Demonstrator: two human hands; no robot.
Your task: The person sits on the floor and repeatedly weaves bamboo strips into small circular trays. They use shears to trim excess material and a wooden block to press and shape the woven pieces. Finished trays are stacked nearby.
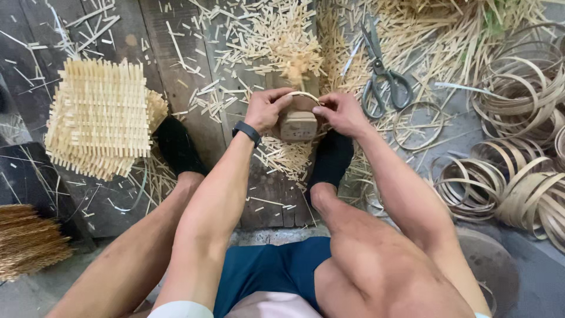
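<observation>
Both hands, left hand (pixel 266 109) and right hand (pixel 341 113), pinch a thin pale bamboo strip hoop (pixel 303 96) over a small wooden block (pixel 298 125) between the feet, apparently shaping it; next likely needs steady, even pressure.

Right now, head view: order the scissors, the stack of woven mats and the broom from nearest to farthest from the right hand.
1. Scissors: just right of the right hand, lying on the bamboo scraps.
2. Stack of woven mats: across on the left, beyond the left hand.
3. Broom: farthest, at the lower left edge.
</observation>
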